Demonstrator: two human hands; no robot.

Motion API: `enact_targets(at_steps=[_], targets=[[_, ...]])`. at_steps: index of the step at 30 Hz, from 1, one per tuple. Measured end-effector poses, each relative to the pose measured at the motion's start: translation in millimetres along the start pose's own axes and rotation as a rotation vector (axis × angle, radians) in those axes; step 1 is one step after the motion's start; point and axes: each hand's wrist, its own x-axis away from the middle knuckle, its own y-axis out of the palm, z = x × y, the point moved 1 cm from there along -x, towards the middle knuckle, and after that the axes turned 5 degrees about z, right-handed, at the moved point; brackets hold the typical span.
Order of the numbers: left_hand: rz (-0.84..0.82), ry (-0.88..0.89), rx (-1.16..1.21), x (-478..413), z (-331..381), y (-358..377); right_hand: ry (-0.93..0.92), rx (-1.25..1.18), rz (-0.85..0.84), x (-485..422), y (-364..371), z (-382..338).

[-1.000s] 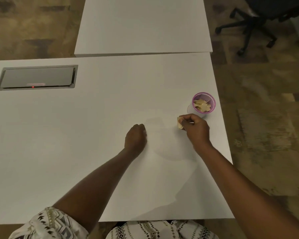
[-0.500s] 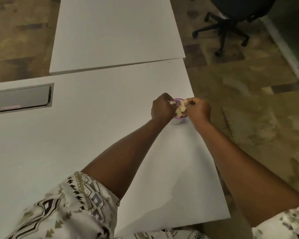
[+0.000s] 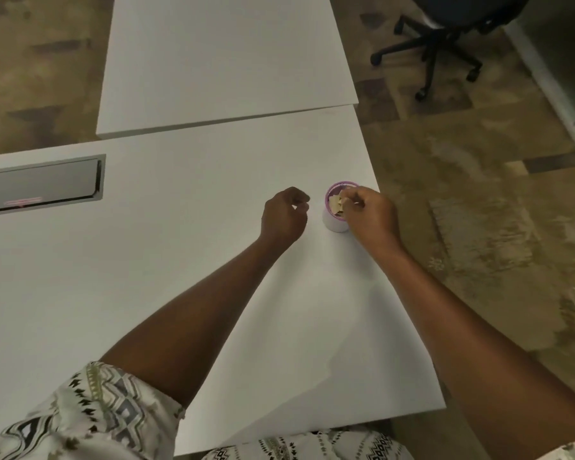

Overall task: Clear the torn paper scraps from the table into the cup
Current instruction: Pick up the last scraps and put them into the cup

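Observation:
A small white cup (image 3: 335, 224) with a purple rim stands near the right edge of the white table (image 3: 180, 260). Several beige torn paper scraps (image 3: 334, 204) fill its mouth. My right hand (image 3: 369, 215) hovers over the cup's right side, its fingertips pinched on a scrap at the rim. My left hand (image 3: 284, 217) rests on the table just left of the cup, apart from it, with fingers curled and nothing visible in them. I see no loose scraps on the table top.
A second white table (image 3: 226, 61) butts against the far edge. A grey recessed panel (image 3: 40, 185) with a red light sits in the table at far left. A black office chair (image 3: 445, 38) stands on the patterned floor at upper right.
My left hand has drawn back from the cup's mouth to the table at its left. My right hand stays over the cup with the scrap.

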Motion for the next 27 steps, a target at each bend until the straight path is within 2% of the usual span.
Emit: enact_targets(at_steps=[5,9,13,18,21,23,25,27], targets=[[0.015,-0.017,-0.157,29,-78,-38,-0.045,0.006,-0.183,53,42,7],[0.041,0.018,-0.350,64,-144,-71,-0.031,0.110,-0.334,96,85,17],[-0.026,0.012,-0.535,98,-199,-95,-0.007,0.195,-0.422,132,119,24],[-0.205,0.052,-0.667,135,-246,-103,-0.060,0.279,-0.440,165,150,17],[-0.232,0.059,-0.689,145,-255,-102,-0.156,0.265,-0.462,179,164,3],[-0.245,0.060,-0.699,144,-256,-101,-0.219,0.235,-0.411,180,168,-5],[-0.256,0.060,-0.689,143,-256,-103,-0.305,0.304,-0.377,176,171,-9],[-0.264,0.065,-0.673,142,-257,-104,-0.376,0.401,-0.423,169,173,-9]])
